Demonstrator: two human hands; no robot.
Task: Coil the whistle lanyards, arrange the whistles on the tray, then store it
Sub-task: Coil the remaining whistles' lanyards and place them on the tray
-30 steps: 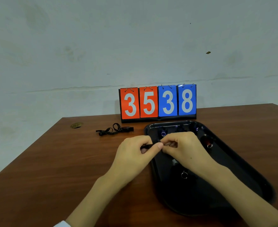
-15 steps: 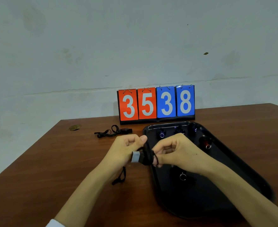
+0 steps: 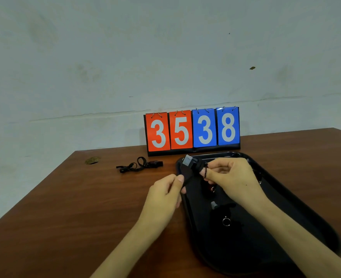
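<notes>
Pinching the black lanyard [image 3: 185, 178] between thumb and forefinger, the left hand [image 3: 163, 197] holds it just under the whistle [image 3: 188, 162]. The right hand [image 3: 231, 177] grips that whistle over the tray's [image 3: 306, 217] far left corner, with cord looped round one finger [image 3: 203, 173]. A second whistle [image 3: 155, 163] lies on the tabletop [image 3: 65, 207] near the scoreboard [image 3: 192, 129].

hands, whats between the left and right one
In the head view, a black whistle with a grey mouthpiece and its lanyard span the gap; the left hand pinches the lower end, the lanyard loops round a finger of the right hand.
</notes>
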